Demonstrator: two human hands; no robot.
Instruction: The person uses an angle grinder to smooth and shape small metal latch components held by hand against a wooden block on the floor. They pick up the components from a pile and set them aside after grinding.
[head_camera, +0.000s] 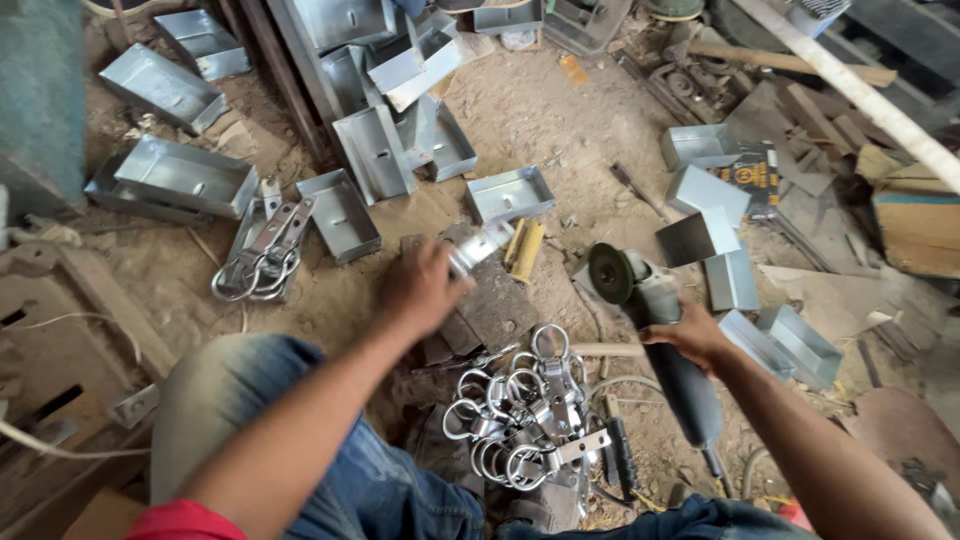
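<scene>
My left hand (420, 287) is closed around a small shiny metal piece (478, 246), held over a dark steel plate (500, 305) on the dirt floor. My right hand (690, 335) grips an angle grinder (655, 335), its dark disc (609, 272) pointing toward the plate, its body running back to the lower right. A heap of metal brackets with rings (520, 415) lies between my knees, just below both hands.
Several galvanised sheet-metal trays (185, 175) are scattered over the floor at the left, top and right. Another bunch of ring brackets (262, 255) lies at the left. A yellow-handled tool (527, 250) rests by the plate. Wood scraps and a cardboard box (920, 225) sit at the right.
</scene>
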